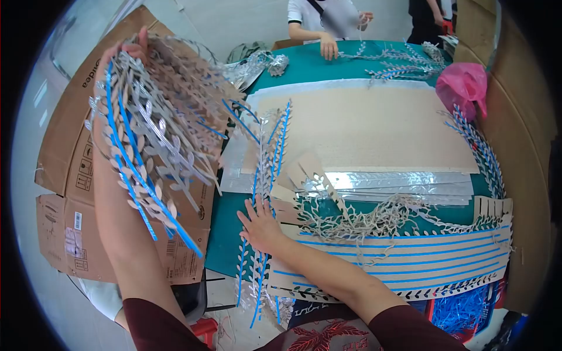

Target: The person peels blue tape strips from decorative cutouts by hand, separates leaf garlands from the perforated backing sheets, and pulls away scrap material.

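High on the left, my left hand (pixel 133 50) is closed round a bundle of silvery leaf-shaped strips (pixel 155 131), which hangs down with blue backing lines showing. My right hand (pixel 266 231) lies spread on several leaf strips (pixel 272 155) that run lengthwise at the green table's left edge, their lower ends hanging over it. To its right is a beige sheet (pixel 374 263) with blue lines and a row of leaf cut-outs along its front edge. A tangled heap of thin cut scraps (pixel 363 219) rests above that sheet.
A large beige board (pixel 369 126) covers the middle of the green table (pixel 293 88), with clear sheets (pixel 404 184) below it. Cardboard walls (pixel 76 146) flank both sides. A pink bag (pixel 462 85) and more leaf strips (pixel 483 152) are at right. Two people (pixel 310 23) stand at the far side.
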The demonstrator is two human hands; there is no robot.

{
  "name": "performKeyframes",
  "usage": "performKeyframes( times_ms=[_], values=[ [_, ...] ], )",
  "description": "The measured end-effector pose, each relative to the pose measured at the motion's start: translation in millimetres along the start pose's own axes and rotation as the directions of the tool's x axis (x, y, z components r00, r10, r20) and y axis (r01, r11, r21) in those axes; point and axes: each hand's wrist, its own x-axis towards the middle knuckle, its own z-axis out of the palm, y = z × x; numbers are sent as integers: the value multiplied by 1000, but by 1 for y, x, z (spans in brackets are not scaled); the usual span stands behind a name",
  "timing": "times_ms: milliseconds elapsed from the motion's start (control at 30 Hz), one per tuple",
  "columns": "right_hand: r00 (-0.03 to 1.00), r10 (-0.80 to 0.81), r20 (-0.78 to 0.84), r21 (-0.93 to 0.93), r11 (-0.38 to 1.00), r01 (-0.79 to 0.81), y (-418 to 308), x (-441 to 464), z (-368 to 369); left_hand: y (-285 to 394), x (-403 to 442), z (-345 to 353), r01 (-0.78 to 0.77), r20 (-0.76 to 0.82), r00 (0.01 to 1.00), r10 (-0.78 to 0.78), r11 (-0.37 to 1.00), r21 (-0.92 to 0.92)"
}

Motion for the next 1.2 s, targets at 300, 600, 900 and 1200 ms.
performKeyframes(
  times_ms=[300, 600, 900, 1200],
  values=[
    [1000, -3, 11, -11, 1000, 3, 0, 0, -3, 4, -86, 98, -127, -6, 992, 128, 991, 38],
    [997, 6, 81, -59, 998, -1, -2, 4, -5, -48, -247, 181, -401, -334, 776, 536, 827, 395],
    [993, 12, 121, -93, 996, -1, 0, 2, -7, -112, -376, 238, -237, -465, 291, 836, 533, 812],
    [992, 16, 126, -96, 995, -4, 1, 3, -7, -116, -441, 249, 43, -428, -49, 902, 430, 902]
  ],
)
